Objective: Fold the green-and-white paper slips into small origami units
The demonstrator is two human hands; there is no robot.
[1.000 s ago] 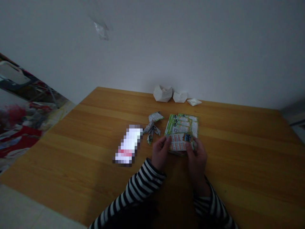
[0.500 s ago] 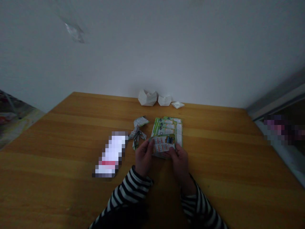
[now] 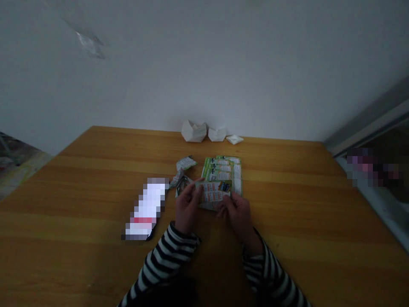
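Note:
Between my two hands is a folded printed leaflet (image 3: 212,192), white with orange print and a dark picture at its upper right corner. My left hand (image 3: 187,209) pinches its left side near the top edge. On the opposite side, my right hand (image 3: 237,213) grips the lower right corner between thumb and fingers. Behind it, partly covered, several green-and-white leaflets (image 3: 220,167) lie overlapping on the table. A piece of crumpled, folded printed paper (image 3: 186,163) rests just beyond my left hand.
Three white folded paper pieces stand along the wall: a large one (image 3: 194,131), a medium one (image 3: 217,134) and a small flat one (image 3: 235,139). A lit phone (image 3: 147,209) lies left of my hands on the wooden table (image 3: 303,204).
My left hand has shifted slightly left along the leaflet, its fingers now at the top left corner. Some right-hand fingers have spread below the leaflet. The whole view has moved a little.

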